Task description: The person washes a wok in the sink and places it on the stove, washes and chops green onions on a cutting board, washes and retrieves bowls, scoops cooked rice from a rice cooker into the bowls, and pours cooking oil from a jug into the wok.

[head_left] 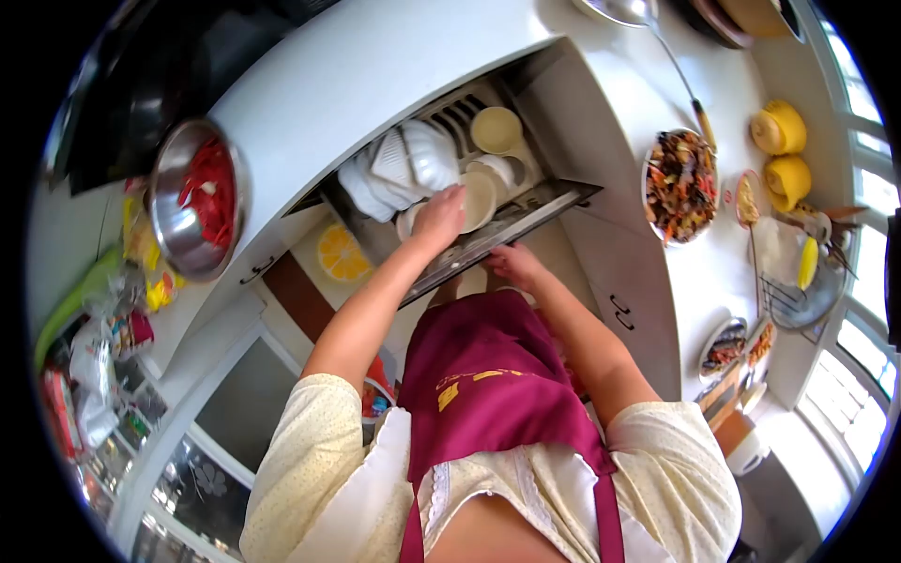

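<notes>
My left hand [441, 218] is inside a pulled-out metal drawer [511, 225], its fingers closed at the rim of a white bowl [479, 202]. White dishes [413, 159] lie stacked to the left of that bowl, and a cream bowl [496, 129] sits at the back. Outside the drawer, my right hand [514, 265] is at its front edge with curled fingers, partly hidden by the edge.
A steel bowl of red strips [208, 202] is on the left counter. On the right counter [648, 310] are a plate of mixed food [681, 186], a ladle [678, 70], yellow pots [779, 128] and smaller dishes. Cabinet doors flank the drawer.
</notes>
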The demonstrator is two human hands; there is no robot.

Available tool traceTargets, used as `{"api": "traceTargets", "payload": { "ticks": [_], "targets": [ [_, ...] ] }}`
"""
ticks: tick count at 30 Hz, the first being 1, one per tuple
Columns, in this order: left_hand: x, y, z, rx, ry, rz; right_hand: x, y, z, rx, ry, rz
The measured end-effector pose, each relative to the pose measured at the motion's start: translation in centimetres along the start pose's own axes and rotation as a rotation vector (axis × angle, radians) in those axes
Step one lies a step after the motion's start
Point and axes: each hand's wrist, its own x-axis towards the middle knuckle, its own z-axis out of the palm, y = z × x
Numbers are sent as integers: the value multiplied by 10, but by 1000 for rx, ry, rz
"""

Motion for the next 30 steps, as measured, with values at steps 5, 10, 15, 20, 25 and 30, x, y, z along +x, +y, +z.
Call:
{"api": "traceTargets", "payload": {
  "ticks": [5, 10, 15, 20, 25, 30],
  "targets": [
    [112, 14, 74, 384, -115, 345, -67, 5, -34, -168, -170, -144],
    [145, -2, 115, 586, -327, 377, -124, -6, -86, -285, -141, -224],
    [158, 27, 115, 645, -284, 350, -204, -41, -152, 148, -141, -161],
    [165, 54, 134, 297, -190, 152, -270, -61, -256, 746, -123, -441],
    [155, 64, 141, 30, -99, 88, -325, -126, -303, 868, -44, -570],
    [130, 107, 62, -191, 34, -83, -328, -150, -296, 839, 34, -491]
  ]
}}
